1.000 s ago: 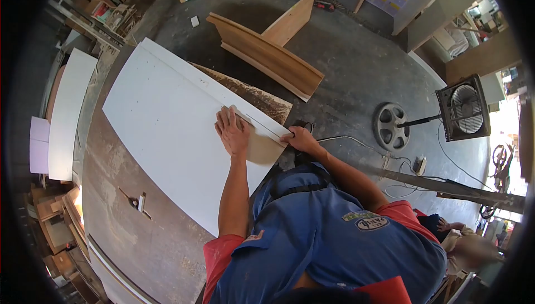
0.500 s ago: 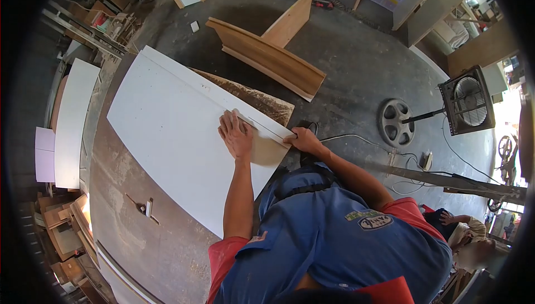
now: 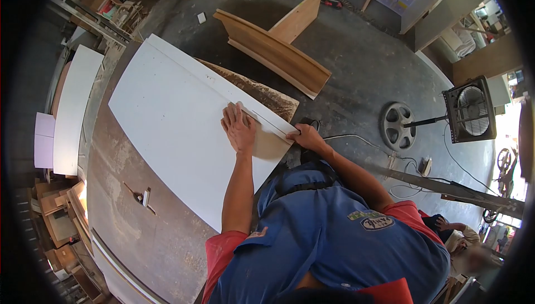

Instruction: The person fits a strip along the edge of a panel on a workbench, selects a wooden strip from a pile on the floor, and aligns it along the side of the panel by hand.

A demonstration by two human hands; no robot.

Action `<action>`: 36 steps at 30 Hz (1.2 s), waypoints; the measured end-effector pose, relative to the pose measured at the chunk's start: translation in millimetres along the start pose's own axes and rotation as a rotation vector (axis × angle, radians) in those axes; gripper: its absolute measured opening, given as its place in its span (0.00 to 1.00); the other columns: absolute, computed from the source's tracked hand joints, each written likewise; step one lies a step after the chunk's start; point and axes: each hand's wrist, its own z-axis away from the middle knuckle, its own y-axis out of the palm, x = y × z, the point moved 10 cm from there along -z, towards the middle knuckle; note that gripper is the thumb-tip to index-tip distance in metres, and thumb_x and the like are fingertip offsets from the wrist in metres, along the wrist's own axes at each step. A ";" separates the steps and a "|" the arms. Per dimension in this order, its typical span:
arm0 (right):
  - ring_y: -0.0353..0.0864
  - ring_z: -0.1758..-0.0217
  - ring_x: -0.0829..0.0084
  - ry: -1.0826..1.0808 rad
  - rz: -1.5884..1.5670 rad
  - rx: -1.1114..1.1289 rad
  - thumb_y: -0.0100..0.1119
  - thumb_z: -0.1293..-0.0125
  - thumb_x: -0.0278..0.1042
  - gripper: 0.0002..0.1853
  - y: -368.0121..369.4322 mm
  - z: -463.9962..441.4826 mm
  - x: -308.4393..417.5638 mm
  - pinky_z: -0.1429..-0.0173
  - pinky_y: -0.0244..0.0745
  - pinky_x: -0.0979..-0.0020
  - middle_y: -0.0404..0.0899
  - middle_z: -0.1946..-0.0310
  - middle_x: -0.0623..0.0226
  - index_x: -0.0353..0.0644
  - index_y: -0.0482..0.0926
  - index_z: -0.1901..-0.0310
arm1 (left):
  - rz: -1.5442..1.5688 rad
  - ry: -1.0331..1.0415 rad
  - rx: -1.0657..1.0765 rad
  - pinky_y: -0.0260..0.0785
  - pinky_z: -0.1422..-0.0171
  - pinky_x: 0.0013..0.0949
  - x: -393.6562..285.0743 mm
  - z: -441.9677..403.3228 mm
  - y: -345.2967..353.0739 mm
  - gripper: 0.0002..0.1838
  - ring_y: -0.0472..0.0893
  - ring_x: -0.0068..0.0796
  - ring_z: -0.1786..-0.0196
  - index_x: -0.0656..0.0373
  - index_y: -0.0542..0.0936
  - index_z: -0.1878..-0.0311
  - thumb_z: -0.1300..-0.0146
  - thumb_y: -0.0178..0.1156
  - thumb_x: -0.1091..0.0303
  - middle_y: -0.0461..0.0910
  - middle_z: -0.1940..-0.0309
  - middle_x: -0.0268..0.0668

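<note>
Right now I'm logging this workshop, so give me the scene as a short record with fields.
Left hand: palm down on the white panel
Right hand: curled at the panel's right-hand corner; grip unclear
Work surface: brown bench top under the panel
Floor: wooden T-shaped piece beyond the panel
Right side: fan on a round base

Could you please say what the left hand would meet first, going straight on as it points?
Probably the narrow white strip along the far edge of the white board, just ahead of the left hand; I can't tell whether they already touch.
</note>
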 end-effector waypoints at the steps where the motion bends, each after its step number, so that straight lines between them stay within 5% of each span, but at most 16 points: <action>1: 0.83 0.50 0.41 -0.003 0.002 0.004 0.68 0.40 0.60 0.31 2.1 -1.7 -2.1 0.48 0.76 0.50 0.83 0.58 0.41 0.34 0.83 0.55 | -0.002 -0.005 -0.002 0.50 0.20 0.54 0.4 -0.2 -0.3 0.31 0.59 0.51 0.22 0.50 0.68 0.27 0.34 0.56 0.59 0.63 0.25 0.47; 25: 0.84 0.56 0.42 -0.075 0.019 -0.031 0.70 0.39 0.52 0.25 0.5 -3.5 4.8 0.54 0.74 0.53 0.82 0.64 0.39 0.32 0.81 0.62 | 0.056 -0.038 -0.020 0.48 0.19 0.55 7.1 0.0 -5.0 0.33 0.59 0.51 0.22 0.50 0.68 0.27 0.37 0.60 0.61 0.63 0.25 0.44; 36: 0.85 0.65 0.52 -0.033 0.047 -0.013 0.69 0.38 0.50 0.23 0.0 -3.9 5.3 0.60 0.74 0.56 0.83 0.71 0.45 0.31 0.80 0.64 | 0.103 -0.044 -0.033 0.47 0.18 0.54 8.2 0.9 -9.1 0.33 0.58 0.50 0.22 0.52 0.69 0.28 0.39 0.62 0.63 0.63 0.26 0.44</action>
